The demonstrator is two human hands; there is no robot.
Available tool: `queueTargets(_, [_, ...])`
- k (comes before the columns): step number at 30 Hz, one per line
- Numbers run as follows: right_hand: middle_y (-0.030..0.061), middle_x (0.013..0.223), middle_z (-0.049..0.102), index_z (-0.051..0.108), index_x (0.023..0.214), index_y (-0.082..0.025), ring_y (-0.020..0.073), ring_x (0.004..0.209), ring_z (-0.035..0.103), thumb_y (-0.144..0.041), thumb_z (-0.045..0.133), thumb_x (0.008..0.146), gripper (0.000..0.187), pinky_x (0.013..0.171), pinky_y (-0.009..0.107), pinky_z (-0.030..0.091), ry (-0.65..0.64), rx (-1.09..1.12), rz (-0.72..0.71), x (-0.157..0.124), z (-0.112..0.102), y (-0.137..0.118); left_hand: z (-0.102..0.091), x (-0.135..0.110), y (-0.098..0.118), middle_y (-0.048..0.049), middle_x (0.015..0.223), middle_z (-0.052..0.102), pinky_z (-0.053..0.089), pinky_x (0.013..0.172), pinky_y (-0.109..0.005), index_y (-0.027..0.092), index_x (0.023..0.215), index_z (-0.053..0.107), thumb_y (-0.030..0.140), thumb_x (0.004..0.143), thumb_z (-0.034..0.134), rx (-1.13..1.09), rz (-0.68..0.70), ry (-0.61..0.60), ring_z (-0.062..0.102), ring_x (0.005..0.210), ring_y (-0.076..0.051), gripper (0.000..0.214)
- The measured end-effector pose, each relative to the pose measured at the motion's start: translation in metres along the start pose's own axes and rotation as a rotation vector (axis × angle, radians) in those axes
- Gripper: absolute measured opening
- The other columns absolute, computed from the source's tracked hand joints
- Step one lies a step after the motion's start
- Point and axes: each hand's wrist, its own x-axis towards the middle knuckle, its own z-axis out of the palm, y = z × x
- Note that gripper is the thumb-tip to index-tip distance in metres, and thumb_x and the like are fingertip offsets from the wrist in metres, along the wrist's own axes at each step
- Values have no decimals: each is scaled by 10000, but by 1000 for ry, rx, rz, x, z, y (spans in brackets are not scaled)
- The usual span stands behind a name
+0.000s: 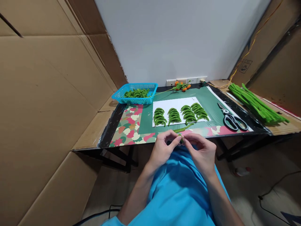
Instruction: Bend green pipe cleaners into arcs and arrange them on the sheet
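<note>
A short green chenille piece was held just off the near edge of the table, over the blue cloth on the lap. It was pinched between thumb and fingertips by both the left hand and the right hand, the digits nearly closed and the palms hollow. Most of the piece was hidden by the fingers, so its exact shape could not be told.

With so little to be gripped, it could easily be let slip and be lost in the cloth folds or on the floor. If it was bent too hard, it might be kinked or left unmatched to the curved green pieces laid in four columns on the white sheet. The two right-hand columns were set so close that they could be tangled by a brush of the knuckles. The loose green strips, lying at the sheet's near edge, might be swept off by a wrist. By the black-handled scissors, at the right, little risk was posed.
</note>
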Motion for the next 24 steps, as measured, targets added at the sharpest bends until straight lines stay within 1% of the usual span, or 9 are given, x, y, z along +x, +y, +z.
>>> queueTargets(4, [44, 937, 805, 801, 993, -217, 188, 795, 775, -233, 779, 923, 75, 763, 302, 681, -22, 22, 3, 2, -4, 1, 1, 1, 0, -30, 852, 727, 553, 767, -260, 165, 979, 705, 429, 951, 748, 4, -8, 4, 691, 772, -154, 268])
queueTargets(7, [43, 941, 809, 805, 992, -221, 189, 797, 777, -232, 781, 923, 74, 772, 307, 682, -40, 21, 3, 3, -8, 1, 2, 2, 2, -31, 863, 707, 546, 719, -250, 169, 1023, 707, 462, 946, 743, 25, -9, 3, 667, 761, -152, 305])
queueTargets(9, [48, 948, 811, 806, 997, -218, 195, 801, 780, -242, 780, 926, 80, 779, 320, 685, -49, 15, 8, 4, -9, 1, 3, 2, 2, -24, 836, 686, 535, 676, -241, 167, 1004, 708, 477, 950, 732, 24, -6, 5, 647, 729, -145, 315])
queueTargets(11, [58, 988, 813, 806, 1031, -217, 208, 847, 786, -253, 775, 933, 108, 801, 335, 687, -50, 14, 11, 4, -9, 1, 4, 3, 2, -16, 801, 675, 523, 646, -236, 162, 953, 707, 474, 956, 726, 5, -1, 28, 629, 675, -129, 313])
queueTargets(13, [67, 1040, 810, 798, 1084, -217, 216, 889, 786, -262, 779, 933, 159, 821, 348, 685, -51, 6, 6, 4, -8, 2, 5, 4, 1, -11, 787, 680, 512, 624, -233, 159, 922, 705, 457, 954, 733, -32, 8, 77, 614, 625, -113, 301])
queueTargets(16, [65, 1049, 808, 784, 1125, -217, 209, 861, 781, -269, 809, 909, 223, 829, 356, 677, -66, -45, -23, 3, -7, 7, 6, 5, -2, -1, 767, 677, 487, 583, -224, 161, 910, 698, 438, 942, 751, -104, 21, 145, 598, 581, -97, 284])
queueTargets(19, [68, 1031, 816, 796, 1088, -214, 219, 862, 784, -279, 807, 912, 188, 845, 371, 670, -64, -104, -55, 2, -6, 13, 9, 6, -3, 2, 745, 668, 477, 571, -224, 161, 886, 690, 451, 928, 760, -115, 10, 174, 588, 568, -94, 302])
queueTargets(24, [70, 1004, 832, 812, 1045, -217, 235, 852, 803, -290, 779, 934, 136, 826, 372, 678, -36, -161, -110, 1, -6, 17, 13, 4, -3, -7, 731, 677, 468, 547, -224, 158, 837, 673, 475, 902, 768, -112, -9, 198, 577, 551, -96, 337])
